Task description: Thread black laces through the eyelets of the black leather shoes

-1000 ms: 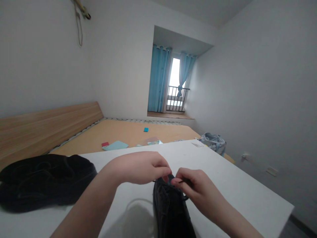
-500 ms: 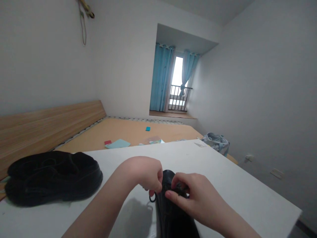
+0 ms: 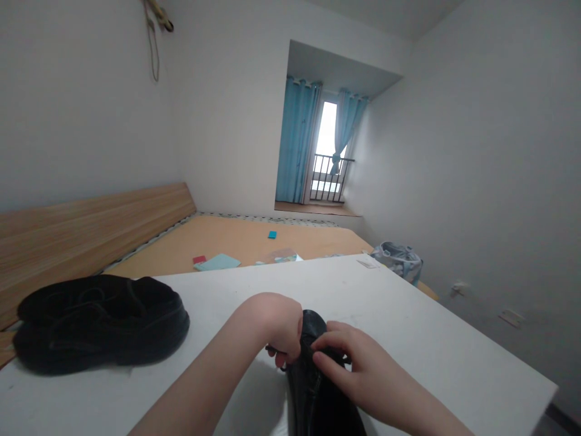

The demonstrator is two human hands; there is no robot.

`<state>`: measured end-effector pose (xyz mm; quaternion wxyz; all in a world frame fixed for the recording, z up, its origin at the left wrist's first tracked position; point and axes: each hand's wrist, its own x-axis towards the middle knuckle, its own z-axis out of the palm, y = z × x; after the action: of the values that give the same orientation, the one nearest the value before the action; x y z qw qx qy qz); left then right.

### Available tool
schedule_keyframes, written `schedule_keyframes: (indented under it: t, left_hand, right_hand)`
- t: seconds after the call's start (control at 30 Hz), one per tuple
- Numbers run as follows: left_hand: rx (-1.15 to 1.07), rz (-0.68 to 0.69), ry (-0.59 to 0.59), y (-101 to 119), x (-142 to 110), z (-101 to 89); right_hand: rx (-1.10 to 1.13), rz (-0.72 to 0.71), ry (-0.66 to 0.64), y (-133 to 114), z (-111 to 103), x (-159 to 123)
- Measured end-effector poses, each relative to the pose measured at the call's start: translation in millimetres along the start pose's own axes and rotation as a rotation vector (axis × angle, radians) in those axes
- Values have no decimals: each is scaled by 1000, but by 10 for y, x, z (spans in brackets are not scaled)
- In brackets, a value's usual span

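A black lace-up shoe [image 3: 327, 399] stands on the white table [image 3: 426, 339] right before me, its toe pointing away. Over the shoe's left side, my left hand [image 3: 281, 327] is curled closed around a black shoelace [image 3: 275, 349], a dark strand of which shows under the fingers. My right hand [image 3: 347, 357] lies across the shoe's right side, thumb and fingertips drawn together at the lacing; a bit of dark lace shows beside them. The fingers partly hide the lacing. A second black shoe [image 3: 100, 327] rests on its own at the table's left.
Beyond the table lies a tan bed surface [image 3: 236, 233] with a light blue sheet [image 3: 219, 261], a red card [image 3: 198, 259] and a small blue square [image 3: 272, 235]. A fabric bag [image 3: 399, 260] stands past the far right edge. A wooden headboard [image 3: 113, 212] runs along the left.
My left hand has shifted slightly right and turned; the round lace loop that hung below it is now mostly out of sight. My right hand has moved a little right, still at the lacing.
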<state>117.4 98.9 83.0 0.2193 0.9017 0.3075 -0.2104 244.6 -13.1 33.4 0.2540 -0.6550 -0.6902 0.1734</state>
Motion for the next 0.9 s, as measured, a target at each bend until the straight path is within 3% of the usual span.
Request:
schedule_keyframes:
  t: [0.13, 0.37, 0.5, 0.6, 0.73, 0.9]
  left_hand:
    - [15, 31, -8, 16, 34, 12]
    - [41, 38, 23, 7, 69, 33]
    - [36, 74, 31, -42, 18, -8]
    - [30, 199, 194, -72, -85, -79]
    - [-168, 444, 407, -4, -216, -141]
    - [-360, 504, 549, 147, -323, -129]
  right_hand:
    - [95, -66, -23, 19, -17, 0]
    - [-228, -19, -52, -86, 43, 76]
    - [-259, -20, 10, -86, 38, 100]
    - [-135, 13, 129, -37, -82, 85]
    - [192, 0, 262, -47, -313, 33]
    - [318, -52, 345, -163, -462, -35]
